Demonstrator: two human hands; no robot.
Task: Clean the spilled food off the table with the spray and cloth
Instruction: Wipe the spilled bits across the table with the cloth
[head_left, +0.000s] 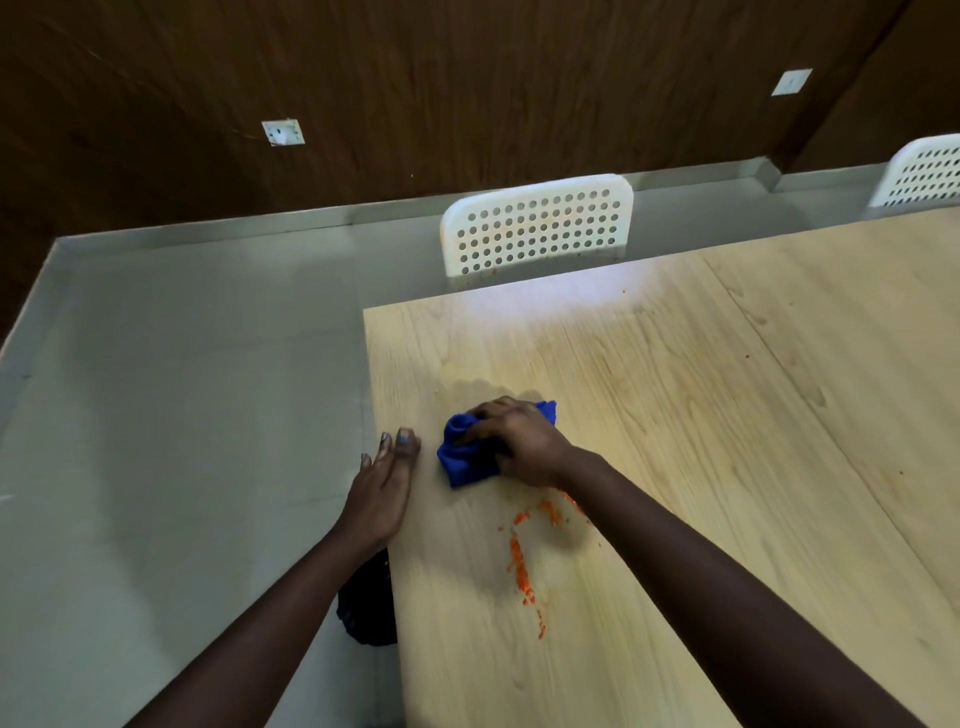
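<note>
A bunched blue cloth (460, 457) lies on the light wooden table (675, 415) near its left edge. My right hand (524, 441) grips the cloth from above and presses it onto the wood. My left hand (384, 488) rests flat on the table's left edge, fingers straight, just left of the cloth. A trail of orange food crumbs (522, 566) runs across the table nearer to me than the cloth, partly under my right forearm. No spray bottle is in view.
A white perforated chair (537, 226) stands at the table's far end, and another (924, 171) at the far right. A dark object (366, 608) sits under the table's left edge. Grey floor (182, 415) lies to the left, with a dark wooden wall behind.
</note>
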